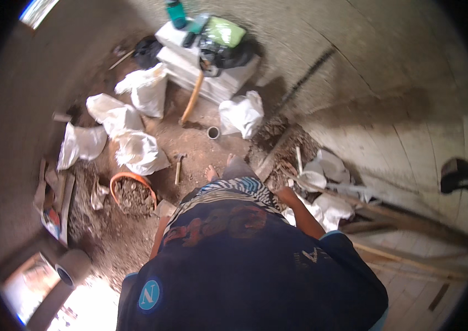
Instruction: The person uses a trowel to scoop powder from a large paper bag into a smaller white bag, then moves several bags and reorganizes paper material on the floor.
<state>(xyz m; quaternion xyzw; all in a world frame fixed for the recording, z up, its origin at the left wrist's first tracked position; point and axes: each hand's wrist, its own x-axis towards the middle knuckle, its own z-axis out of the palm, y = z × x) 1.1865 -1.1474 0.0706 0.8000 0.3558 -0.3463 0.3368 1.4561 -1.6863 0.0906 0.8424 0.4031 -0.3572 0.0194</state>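
My left arm hangs at my side, and my left hand (164,220) is mostly hidden by my shirt. A flat greyish piece (164,208) shows right beside it; whether I hold it is unclear. Close by stands an orange-rimmed bucket (115,181) filled with dirt and rubble. On the other side my right hand (286,195) hangs by my patterned shorts, its fingers too small and blurred to read. Ahead of my bare feet, a hammer (179,167) with a wooden handle lies on the dirt floor.
Several white sacks (141,153) stand ahead left. A wooden-handled tool (192,99) leans against stacked white blocks (181,69). An upright pipe (213,132) pokes from the ground near another white sack (242,115). Planks (388,212) and debris lie to the right.
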